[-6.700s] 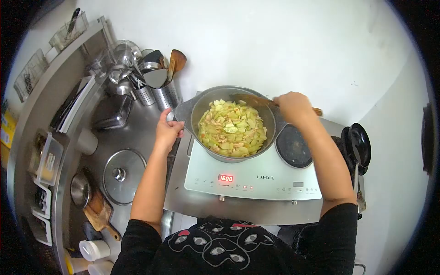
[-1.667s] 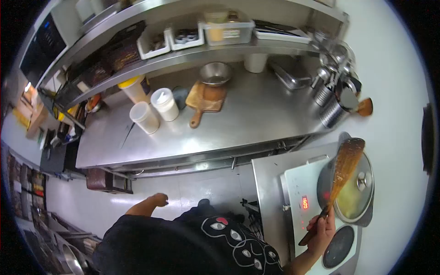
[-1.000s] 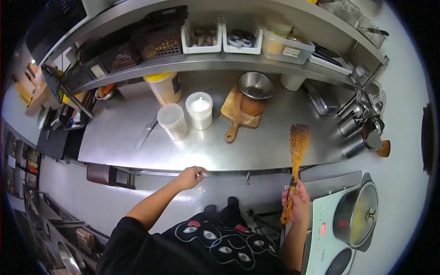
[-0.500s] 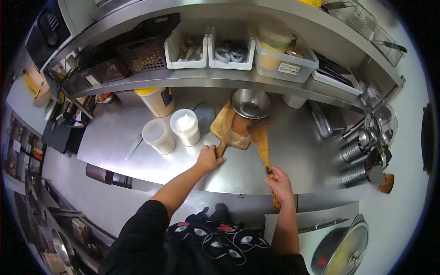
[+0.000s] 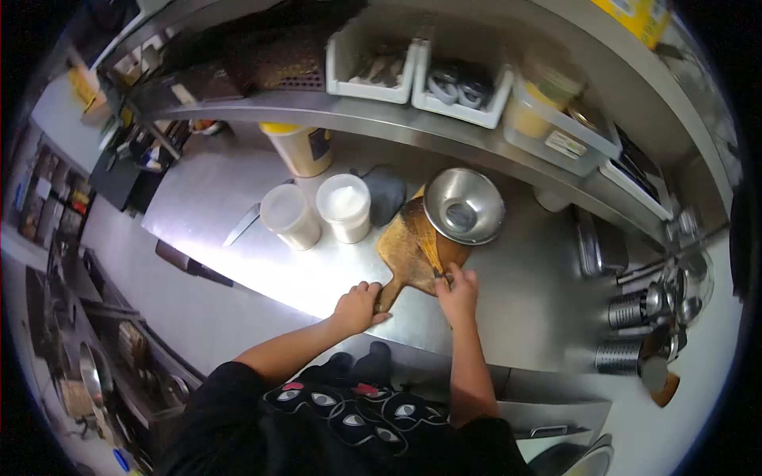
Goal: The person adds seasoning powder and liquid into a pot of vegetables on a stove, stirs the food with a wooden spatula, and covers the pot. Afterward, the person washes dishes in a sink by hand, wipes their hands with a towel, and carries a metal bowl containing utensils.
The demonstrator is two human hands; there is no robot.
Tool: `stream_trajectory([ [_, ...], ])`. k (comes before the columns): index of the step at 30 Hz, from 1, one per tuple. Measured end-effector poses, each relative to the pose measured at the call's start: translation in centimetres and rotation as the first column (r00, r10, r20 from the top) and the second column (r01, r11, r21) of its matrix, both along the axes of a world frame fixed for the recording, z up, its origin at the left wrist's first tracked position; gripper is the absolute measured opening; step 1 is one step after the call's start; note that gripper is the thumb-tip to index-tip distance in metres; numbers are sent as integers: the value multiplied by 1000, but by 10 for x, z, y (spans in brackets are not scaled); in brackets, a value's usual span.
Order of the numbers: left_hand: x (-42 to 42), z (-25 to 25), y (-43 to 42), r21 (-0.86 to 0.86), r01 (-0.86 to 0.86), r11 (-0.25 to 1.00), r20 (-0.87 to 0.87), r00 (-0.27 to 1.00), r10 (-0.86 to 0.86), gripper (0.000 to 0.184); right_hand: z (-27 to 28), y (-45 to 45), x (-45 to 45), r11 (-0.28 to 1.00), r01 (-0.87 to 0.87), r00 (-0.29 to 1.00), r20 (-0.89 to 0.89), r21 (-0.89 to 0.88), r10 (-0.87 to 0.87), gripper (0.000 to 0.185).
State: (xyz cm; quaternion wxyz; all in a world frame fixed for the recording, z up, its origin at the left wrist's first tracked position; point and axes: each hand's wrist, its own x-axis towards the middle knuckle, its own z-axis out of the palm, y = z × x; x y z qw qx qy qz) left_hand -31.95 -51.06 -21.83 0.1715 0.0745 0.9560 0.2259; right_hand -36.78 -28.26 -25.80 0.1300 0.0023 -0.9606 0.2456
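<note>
Fingers of the right hand [image 5: 458,298] grasp a wooden spatula [image 5: 425,238], its blade extending beyond them over the cutting board [image 5: 402,258]; those of the left hand [image 5: 355,309] curl around the board's handle. Farther beyond the right fingers, a metal bowl [image 5: 444,194] overlaps the board. The blade appears laid down; release is not yet made.

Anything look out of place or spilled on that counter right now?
I see no spill or breakage. Slightly odd: from this view, the metal bowl overhangs the edge of the wooden board, beside the spatula in the right hand. A bare knife also lies loose beside a tub.
</note>
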Motion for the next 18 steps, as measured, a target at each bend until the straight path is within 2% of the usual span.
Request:
stream_trajectory([
  [1,8,3,-9,60,-22,998,6,1000,21,58,-8,6,-4,959,93,996,19,-267,-91,44],
  [2,19,5,-23,85,-37,996,-9,999,38,53,-15,16,-13,840,176,984,69,-513,-164,46],
  [3,31,2,-38,94,-57,994,10,998,56,51,-6,22,-21,637,260,962,141,-726,-232,49],
  [4,46,1,-55,93,-92,991,30,996,90,49,6,26,-31,371,333,934,248,-867,-257,52],
  [6,87,-7,-94,52,-197,979,29,980,195,45,4,48,-64,66,335,931,320,-940,-178,69],
  [8,131,-29,-129,-3,-307,952,-6,952,307,43,33,43,-84,163,409,906,379,-898,-187,67],
  [10,164,-25,-154,-91,-442,892,130,883,451,44,13,59,-103,239,406,912,409,-882,-42,54],
  [11,181,-23,-165,-135,-505,852,194,830,523,45,8,66,-113,278,470,880,468,-838,-79,44],
  [12,201,-25,-178,-116,-560,821,208,794,571,45,-10,79,-122,268,386,919,392,-883,-31,40],
  [14,241,-31,-201,-92,-677,731,196,707,679,43,-2,77,-118,331,477,878,425,-814,-220,45],
  [15,263,-37,-212,-80,-733,676,185,655,732,42,3,91,-107,359,431,901,419,-828,-117,61],
  [16,287,-46,-223,-56,-772,633,143,622,770,40,5,103,-99,379,397,911,409,-836,-54,62],
  [17,311,-56,-232,-32,-813,582,98,576,811,38,30,80,-82,435,468,882,438,-769,-174,60],
  [18,337,-63,-238,-11,-854,520,51,519,853,36,-7,129,-100,407,251,932,333,-878,145,55],
])
